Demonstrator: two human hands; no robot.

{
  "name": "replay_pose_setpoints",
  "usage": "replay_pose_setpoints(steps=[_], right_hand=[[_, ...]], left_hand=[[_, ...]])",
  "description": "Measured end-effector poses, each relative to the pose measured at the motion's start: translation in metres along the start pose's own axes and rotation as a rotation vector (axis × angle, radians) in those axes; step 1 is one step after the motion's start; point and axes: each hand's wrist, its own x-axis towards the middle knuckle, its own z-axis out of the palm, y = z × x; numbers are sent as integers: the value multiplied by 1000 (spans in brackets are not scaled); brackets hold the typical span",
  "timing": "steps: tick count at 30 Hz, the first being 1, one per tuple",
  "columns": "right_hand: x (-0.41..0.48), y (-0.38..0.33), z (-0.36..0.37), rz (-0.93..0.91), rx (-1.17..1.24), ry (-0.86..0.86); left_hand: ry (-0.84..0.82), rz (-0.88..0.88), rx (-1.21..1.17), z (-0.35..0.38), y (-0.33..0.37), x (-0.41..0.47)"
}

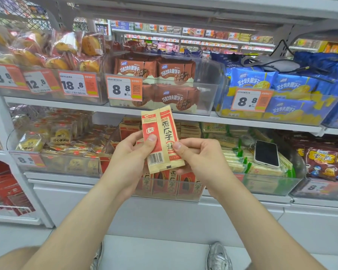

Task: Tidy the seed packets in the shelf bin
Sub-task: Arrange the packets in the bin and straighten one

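**Seed packets held up at shelf bin**

Two seed packets (162, 141) are held upright, side by side, in front of a shop shelf (57, 103). They are pinched between the left hand (129, 156) and the right hand (201, 158), with a thumb pressed on each. A barcode is shown on the left packet and red lettering on the right one. More packets are seen in the clear bin (164, 196) behind the hands. A phone (266, 153) is laid on green packs (234, 158) in the neighbouring bin.

A supermarket snack aisle is shown. White shelves (66, 103) are lined with clear plastic bins (207, 92) of packaged biscuits (174, 70) at centre and seed packets (170, 184) lower down. Orange-and-white price tags (124, 88) are fixed to the bin fronts, and further priced shelving (203, 42) is seen at upper centre.
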Motion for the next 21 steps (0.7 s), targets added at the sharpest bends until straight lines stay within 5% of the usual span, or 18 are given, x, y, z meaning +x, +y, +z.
replay_pose_setpoints(steps=[5, 11, 16, 21], right_hand=[[-2, 6, 3, -270, -276, 88], [-6, 9, 7, -393, -256, -140], [13, 16, -1, -251, -328, 405], [13, 13, -6, -30, -62, 221]], left_hand=[[121, 130, 100, 3, -6, 2], [-8, -38, -10, 14, -3, -6], [-173, -147, -14, 16, -2, -14], [-192, -2, 105, 16, -7, -16]])
